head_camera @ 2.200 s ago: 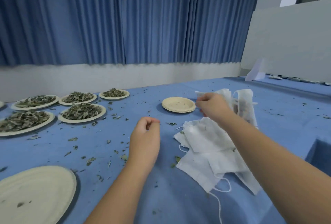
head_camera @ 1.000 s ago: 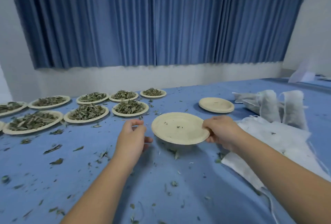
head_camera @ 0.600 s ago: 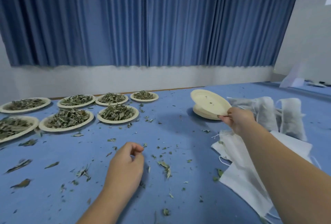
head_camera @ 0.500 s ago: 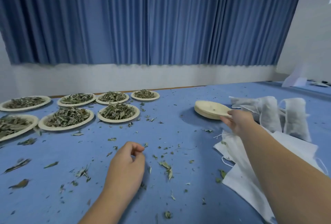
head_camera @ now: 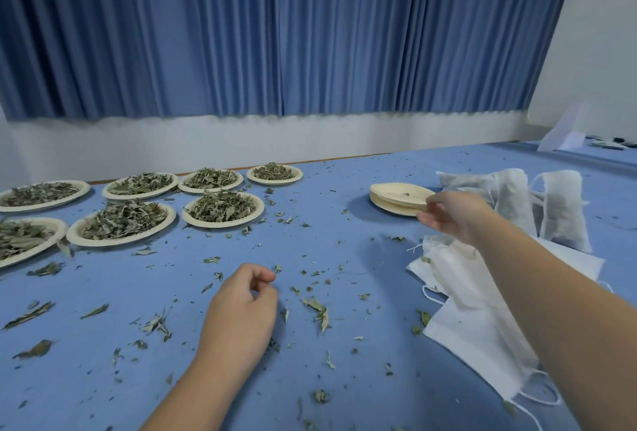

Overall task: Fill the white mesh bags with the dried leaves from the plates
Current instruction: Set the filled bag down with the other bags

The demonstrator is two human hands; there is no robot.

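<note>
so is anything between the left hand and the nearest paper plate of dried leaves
Nothing visible blocks it. Between the left hand and the nearest round paper plate heaped with dried leaves lie only scattered leaf scraps on the blue tablecloth.

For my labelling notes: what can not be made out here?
Head view:
- right hand: motion blur; its grip on the stacked empty plates is unclear.
- left hand: anything pinched is too small to tell.
- empty mesh bags: the right forearm covers part.
- nearest leaf plate: cut by the left edge.
</note>
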